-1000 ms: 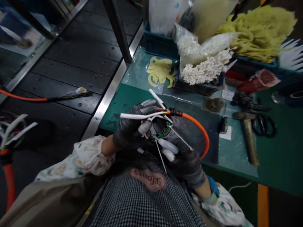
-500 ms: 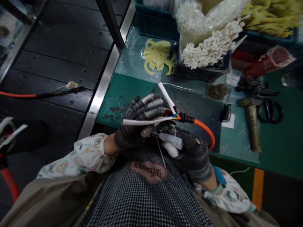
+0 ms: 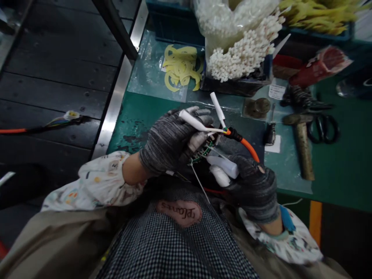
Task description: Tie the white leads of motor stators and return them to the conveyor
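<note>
Green bench [image 3: 340, 174] below me. My left hand [image 3: 170, 145] pinches white wire [image 3: 193, 123], fingers pressed together; fingers of right hand [image 3: 252, 190] are hidden, I cannot tell. Pinch gently.

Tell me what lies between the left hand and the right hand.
In the head view, between the left hand and the right hand lie a green circuit board with wires and a white plastic piece.

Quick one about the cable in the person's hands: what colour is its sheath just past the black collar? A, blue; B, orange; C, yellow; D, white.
B. The orange cable leaves the black collar and curves toward the right hand.
</note>
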A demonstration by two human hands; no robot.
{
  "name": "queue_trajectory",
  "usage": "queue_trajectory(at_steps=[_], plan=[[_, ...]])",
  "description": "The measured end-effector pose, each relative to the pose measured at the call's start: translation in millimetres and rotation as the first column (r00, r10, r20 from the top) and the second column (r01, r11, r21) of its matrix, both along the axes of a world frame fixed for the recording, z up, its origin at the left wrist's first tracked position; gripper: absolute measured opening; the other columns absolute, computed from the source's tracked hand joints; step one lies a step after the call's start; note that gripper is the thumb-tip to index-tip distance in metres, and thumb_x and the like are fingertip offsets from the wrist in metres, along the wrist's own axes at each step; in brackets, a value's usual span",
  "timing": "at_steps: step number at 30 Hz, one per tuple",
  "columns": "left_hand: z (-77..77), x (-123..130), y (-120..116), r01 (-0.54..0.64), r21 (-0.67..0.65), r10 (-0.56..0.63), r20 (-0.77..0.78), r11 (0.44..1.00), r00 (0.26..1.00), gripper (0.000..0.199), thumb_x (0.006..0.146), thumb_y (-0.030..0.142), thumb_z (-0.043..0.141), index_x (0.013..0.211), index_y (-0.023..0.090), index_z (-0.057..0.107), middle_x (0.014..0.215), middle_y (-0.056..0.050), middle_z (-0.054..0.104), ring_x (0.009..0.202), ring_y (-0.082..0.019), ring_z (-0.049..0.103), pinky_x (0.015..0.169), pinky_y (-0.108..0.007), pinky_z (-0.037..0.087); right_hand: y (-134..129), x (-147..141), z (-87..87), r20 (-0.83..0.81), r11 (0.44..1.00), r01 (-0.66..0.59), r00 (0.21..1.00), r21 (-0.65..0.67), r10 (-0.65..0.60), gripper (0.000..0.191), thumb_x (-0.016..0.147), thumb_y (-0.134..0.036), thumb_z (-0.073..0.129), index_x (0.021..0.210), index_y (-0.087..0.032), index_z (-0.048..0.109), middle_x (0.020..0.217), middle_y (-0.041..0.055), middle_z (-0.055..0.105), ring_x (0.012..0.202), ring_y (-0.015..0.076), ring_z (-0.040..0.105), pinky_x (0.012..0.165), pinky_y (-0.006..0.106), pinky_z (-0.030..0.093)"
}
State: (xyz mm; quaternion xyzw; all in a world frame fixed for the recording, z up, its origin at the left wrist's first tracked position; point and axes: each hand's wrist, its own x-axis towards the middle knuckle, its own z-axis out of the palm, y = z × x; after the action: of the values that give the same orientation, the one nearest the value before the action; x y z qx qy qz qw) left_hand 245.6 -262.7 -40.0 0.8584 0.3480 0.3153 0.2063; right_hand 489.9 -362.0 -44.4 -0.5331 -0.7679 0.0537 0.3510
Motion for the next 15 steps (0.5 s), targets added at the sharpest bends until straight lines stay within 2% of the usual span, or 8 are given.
queue_trajectory(at_steps=[4, 8, 10, 13, 15], plan=[[6.7, 13, 15, -0.035, 0.009, 0.036, -0.086, 0.999, 0.996, 0.051, 0.123, 0.046, 0.042, 0.131, 0.016, 0.083, 0.137, -0.016, 0.085, 0.136, -0.035, 0.080, 0.119, -0.051, 0.065, 6, 5, -0.2, 0.016, 0.999, 0.032, 0.999, 0.024, -0.032, 0.015, 0.109, -0.037, 0.077, 0.123, -0.032, 0.082, 0.114, 0.0024, 0.092, 0.100, 0.0300, 0.090, 0.085, 0.042, 0.077], [7.5, 25, 29, -0.013, 0.023, 0.017, -0.161, 1.000, 0.987, 0.059, 0.122, 0.052, 0.037, 0.130, 0.017, 0.084, 0.127, -0.014, 0.087, 0.116, -0.034, 0.085, 0.104, -0.047, 0.069, 11, 13, -5.6, 0.034, 0.992, 0.119, 0.992, 0.037, -0.121, 0.020, 0.107, -0.036, 0.082, 0.127, -0.033, 0.084, 0.109, 0.0040, 0.091, 0.093, 0.0289, 0.089, 0.084, 0.041, 0.076], [6.6, 32, 37, -0.020, -0.033, 0.014, -0.149, 0.999, 0.989, 0.055, 0.120, 0.054, 0.043, 0.129, 0.019, 0.085, 0.121, -0.013, 0.087, 0.110, -0.033, 0.084, 0.101, -0.046, 0.068, 14, 14, -8.8, 0.046, 0.988, 0.139, 0.989, 0.062, -0.142, 0.025, 0.104, -0.034, 0.086, 0.128, -0.032, 0.085, 0.108, 0.0053, 0.090, 0.094, 0.0301, 0.089, 0.084, 0.041, 0.074], [6.6, 40, 47, -0.032, -0.141, 0.015, -0.125, 0.989, 0.992, 0.047, 0.116, 0.055, 0.054, 0.123, 0.023, 0.088, 0.109, -0.010, 0.086, 0.101, -0.033, 0.083, 0.099, -0.045, 0.066, 17, 12, -11.6, 0.104, 0.984, 0.157, 0.981, 0.086, -0.165, 0.020, 0.105, -0.034, 0.084, 0.125, -0.032, 0.086, 0.110, 0.0052, 0.090, 0.093, 0.0305, 0.088, 0.079, 0.041, 0.072], [8.0, 45, 52, -0.032, -0.163, 0.009, -0.136, 0.986, 0.991, 0.044, 0.116, 0.054, 0.056, 0.122, 0.024, 0.088, 0.103, -0.008, 0.085, 0.096, -0.031, 0.081, 0.095, -0.044, 0.065, 18, 10, -13.0, 0.124, 0.982, 0.164, 0.977, 0.091, -0.174, 0.018, 0.107, -0.035, 0.081, 0.124, -0.032, 0.085, 0.112, 0.0044, 0.091, 0.094, 0.0306, 0.089, 0.077, 0.040, 0.071]])
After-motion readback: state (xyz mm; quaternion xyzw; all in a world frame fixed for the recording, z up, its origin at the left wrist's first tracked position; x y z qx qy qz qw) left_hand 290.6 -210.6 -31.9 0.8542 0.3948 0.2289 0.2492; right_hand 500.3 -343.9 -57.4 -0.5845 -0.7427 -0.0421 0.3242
